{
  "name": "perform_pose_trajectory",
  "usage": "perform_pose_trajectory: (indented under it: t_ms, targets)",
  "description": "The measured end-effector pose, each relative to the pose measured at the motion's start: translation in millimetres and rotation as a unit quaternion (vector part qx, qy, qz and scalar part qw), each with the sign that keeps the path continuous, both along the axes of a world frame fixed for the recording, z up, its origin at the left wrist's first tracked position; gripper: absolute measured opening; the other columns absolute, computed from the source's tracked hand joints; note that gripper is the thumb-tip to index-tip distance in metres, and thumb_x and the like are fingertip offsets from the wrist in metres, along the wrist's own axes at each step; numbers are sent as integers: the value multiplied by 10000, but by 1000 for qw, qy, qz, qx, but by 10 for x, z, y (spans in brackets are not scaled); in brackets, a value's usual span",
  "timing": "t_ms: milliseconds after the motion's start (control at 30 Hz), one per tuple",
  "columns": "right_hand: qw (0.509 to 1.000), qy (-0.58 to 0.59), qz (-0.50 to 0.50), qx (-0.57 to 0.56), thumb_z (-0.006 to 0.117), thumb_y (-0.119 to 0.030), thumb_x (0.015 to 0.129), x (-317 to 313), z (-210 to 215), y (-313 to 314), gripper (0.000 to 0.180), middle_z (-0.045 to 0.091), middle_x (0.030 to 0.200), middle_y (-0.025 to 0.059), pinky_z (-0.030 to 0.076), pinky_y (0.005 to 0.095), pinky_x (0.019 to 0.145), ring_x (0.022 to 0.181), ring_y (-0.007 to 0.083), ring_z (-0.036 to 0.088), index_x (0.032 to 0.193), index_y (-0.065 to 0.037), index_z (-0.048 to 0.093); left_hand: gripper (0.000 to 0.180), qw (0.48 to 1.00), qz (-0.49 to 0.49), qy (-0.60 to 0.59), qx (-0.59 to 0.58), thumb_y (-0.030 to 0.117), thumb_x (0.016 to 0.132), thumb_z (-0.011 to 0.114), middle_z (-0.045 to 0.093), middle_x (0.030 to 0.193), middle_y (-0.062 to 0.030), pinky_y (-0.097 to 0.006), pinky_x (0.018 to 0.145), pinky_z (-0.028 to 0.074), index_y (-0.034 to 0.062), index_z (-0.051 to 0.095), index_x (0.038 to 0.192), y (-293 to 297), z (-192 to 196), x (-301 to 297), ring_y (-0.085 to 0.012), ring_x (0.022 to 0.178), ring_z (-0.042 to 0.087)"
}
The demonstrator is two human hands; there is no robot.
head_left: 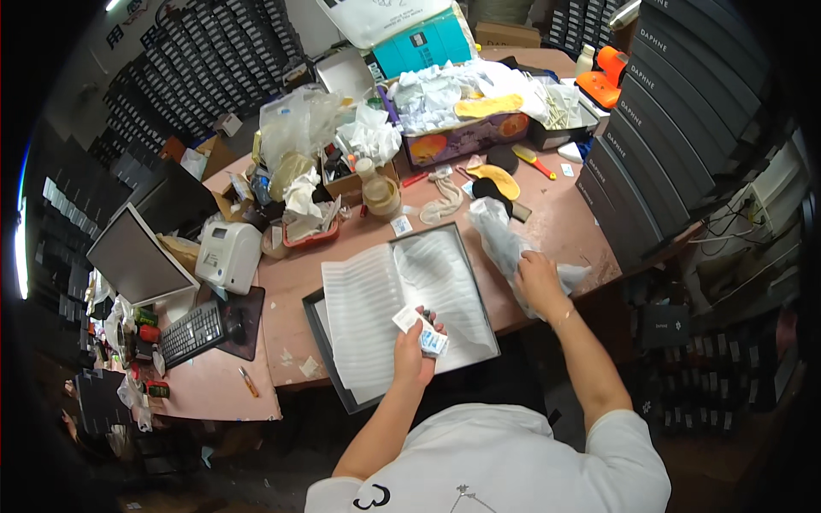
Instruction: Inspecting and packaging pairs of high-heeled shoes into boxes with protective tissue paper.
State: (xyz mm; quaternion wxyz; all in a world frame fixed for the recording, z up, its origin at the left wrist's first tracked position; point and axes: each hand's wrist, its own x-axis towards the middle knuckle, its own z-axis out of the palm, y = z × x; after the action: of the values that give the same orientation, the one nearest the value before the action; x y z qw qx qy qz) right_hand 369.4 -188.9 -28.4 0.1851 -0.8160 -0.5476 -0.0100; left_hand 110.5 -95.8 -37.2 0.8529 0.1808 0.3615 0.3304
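We're clamping a flat blue-white packet in our left grip over the rigid dark box; right grip is pinching a crinkly translucent bag, right of box on desk.

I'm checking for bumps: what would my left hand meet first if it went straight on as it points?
Your left hand points at the white foam sheet in the open box, likely the first thing met; its height is unclear, so it might pass above.
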Motion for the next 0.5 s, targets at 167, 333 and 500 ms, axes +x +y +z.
perform_pose_trajectory:
  t_ms: [167, 333, 500]
  targets:
    - [982, -70, 172, 45, 698, -199, 734, -910, -104, 495, 438, 516, 1261, 174, 300, 519, 1027, 1248, 356, 409, 1130, -61, 573, 354, 999, 6, 37, 35, 127, 965, 443, 518, 1162, -125, -392, 793, 514, 45, 402, 1307, -31, -127, -50, -233, 926, 579]
    - [927, 257, 46, 269, 614, -146, 877, -781, -210, 545, 110, 655, 891, 45, 466, 381, 851, 963, 208, 622, 888, -43, 651, 353, 994, 24, 79, 65, 181, 960, 487, 536, 1160, -92, -371, 800, 492, 63, 431, 1287, 91, -223, 21, -208, 952, 549]
    - [611, 669, -76, 416, 543, -182, 969, -450, 56, 86, 139, 617, 871, -24, 473, 235, 675, 805, 65, 579, 922, -72, 614, 459, 998, -4, 70, 4, 219, 959, 510, 480, 1249, -94, -352, 969, 375, 35, 364, 1353, 155, -414, 269, -215, 1115, 455]
